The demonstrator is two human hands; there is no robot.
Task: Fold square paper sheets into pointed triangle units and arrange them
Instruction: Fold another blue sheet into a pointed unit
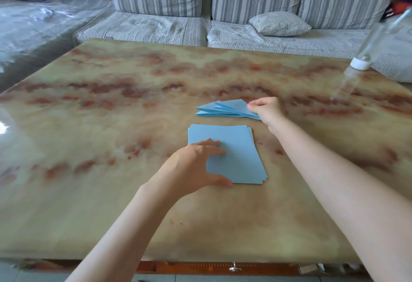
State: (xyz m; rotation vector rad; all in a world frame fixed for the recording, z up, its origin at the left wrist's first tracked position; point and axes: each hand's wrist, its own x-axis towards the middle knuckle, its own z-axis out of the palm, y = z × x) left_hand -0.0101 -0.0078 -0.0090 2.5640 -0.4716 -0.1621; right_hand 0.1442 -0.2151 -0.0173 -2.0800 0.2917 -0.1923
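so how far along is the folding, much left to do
Partway. Done: a fan of folded triangle units lies beyond the stack of square sheets. In hand: the right hand holds that fan's right end, while the left hand rests flat on the stack. Left: that stack is several sheets thick, all unfolded.

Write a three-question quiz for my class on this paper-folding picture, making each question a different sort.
1. True or false: the folded triangle units lie farther from the person than the stack of flat sheets.
2. Choose one. The left hand: A rests on the stack of flat sheets; B hangs in the air; C holds a folded unit.
3. Fill the gap: the right hand grips the folded triangle units at their ___ end (left or right).

Key: 1 true; 2 A; 3 right.
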